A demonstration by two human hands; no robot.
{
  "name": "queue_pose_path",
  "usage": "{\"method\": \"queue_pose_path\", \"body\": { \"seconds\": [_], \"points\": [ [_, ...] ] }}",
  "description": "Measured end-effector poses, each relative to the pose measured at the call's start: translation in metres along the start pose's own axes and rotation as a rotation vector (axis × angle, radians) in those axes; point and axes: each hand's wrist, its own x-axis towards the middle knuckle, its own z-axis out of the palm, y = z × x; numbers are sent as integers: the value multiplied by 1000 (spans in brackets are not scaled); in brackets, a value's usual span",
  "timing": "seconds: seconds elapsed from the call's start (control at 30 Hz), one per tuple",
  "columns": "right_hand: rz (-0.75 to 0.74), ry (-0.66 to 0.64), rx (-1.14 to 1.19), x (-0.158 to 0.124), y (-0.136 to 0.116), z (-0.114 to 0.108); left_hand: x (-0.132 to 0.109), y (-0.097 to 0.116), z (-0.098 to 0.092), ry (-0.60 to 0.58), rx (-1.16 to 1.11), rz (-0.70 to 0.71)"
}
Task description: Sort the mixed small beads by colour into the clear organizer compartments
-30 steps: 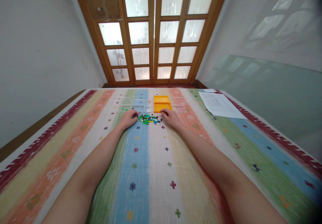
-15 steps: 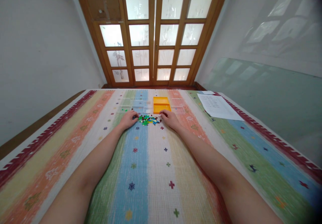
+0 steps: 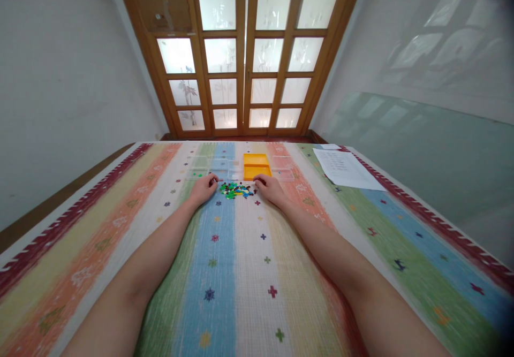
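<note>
A small heap of tiny coloured pieces (image 3: 236, 189), green, blue, black and yellow, lies on the striped cloth (image 3: 241, 271). My left hand (image 3: 204, 187) rests on the cloth at the heap's left edge, fingers curled toward it. My right hand (image 3: 268, 187) rests at the heap's right edge, fingers curled too. Whether either hand grips a piece is too small to tell. Just beyond the heap sits an orange tray (image 3: 257, 166), flanked by clear plastic trays (image 3: 201, 167), one with a few green bits in it.
A printed sheet of paper (image 3: 345, 168) lies at the far right of the cloth, near its dark red border. Wooden doors with frosted panes (image 3: 244, 57) stand behind the table. A glass pane leans against the right wall.
The view has shifted slightly. Both hands stay at the sides of the heap, with the fingers drawn a little closer to it.
</note>
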Motion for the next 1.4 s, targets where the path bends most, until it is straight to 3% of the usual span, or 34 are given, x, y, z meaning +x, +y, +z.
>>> {"method": "queue_pose_path", "body": {
  "seconds": [0.27, 0.77, 1.1, 1.4],
  "points": [
    [-10, -3, 9, 0, -2, 0, 2, -1, -1, 79, -81, -63],
    [-10, -8, -8, -1, -4, -2, 6, -8, 2, 114, -262, -175],
    [-15, -2, -8, 0, -2, -1, 8, -17, 7, 97, -232, -159],
    [-15, -9, -23, -1, -5, -3, 5, -8, 3, 71, -174, -111]
  ]
}}
